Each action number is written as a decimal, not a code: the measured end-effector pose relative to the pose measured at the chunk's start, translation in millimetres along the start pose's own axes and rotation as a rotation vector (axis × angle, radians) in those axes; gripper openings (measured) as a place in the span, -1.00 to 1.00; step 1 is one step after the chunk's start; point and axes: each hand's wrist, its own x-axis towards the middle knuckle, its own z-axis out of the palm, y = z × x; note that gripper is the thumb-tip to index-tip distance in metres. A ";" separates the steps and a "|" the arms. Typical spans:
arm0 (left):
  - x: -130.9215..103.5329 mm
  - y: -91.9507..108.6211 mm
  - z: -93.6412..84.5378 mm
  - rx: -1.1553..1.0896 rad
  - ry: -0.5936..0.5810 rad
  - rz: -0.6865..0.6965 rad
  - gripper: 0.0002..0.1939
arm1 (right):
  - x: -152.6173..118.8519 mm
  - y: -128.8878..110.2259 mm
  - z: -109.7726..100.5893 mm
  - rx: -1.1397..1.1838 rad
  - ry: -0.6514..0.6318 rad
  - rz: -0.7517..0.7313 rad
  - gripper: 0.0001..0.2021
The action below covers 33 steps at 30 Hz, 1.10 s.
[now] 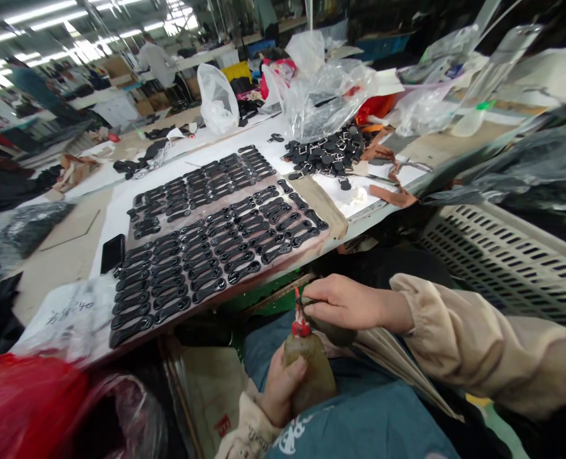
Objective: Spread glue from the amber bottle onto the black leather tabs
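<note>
Your left hand [283,386] holds the bottle [314,373] at lower centre; your right hand [345,306] curls beside its red tip [299,319], its grip unclear. You seem to be tending the tip; moving it calls for a steady bottle.

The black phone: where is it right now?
In the head view, the phone lies on the person's left, just beside the left edge of the rows of glossy black strips, beyond the handwritten white plastic.
</note>
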 end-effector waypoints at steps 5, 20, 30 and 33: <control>3.9 2.6 -1.6 0.048 -0.077 -0.009 -0.40 | -4.5 4.4 -4.3 0.265 -0.044 0.088 -0.71; 17.7 -2.8 -4.8 -0.012 -0.255 0.073 -0.39 | -23.5 -37.8 30.0 1.763 0.276 0.709 -0.87; 17.4 4.4 -3.9 0.073 -0.260 0.052 -0.40 | -25.2 -40.1 18.5 1.886 0.252 0.636 -0.93; 17.7 5.2 -2.7 0.064 -0.268 0.075 -0.43 | -22.8 -43.2 14.3 1.879 0.280 0.616 -0.93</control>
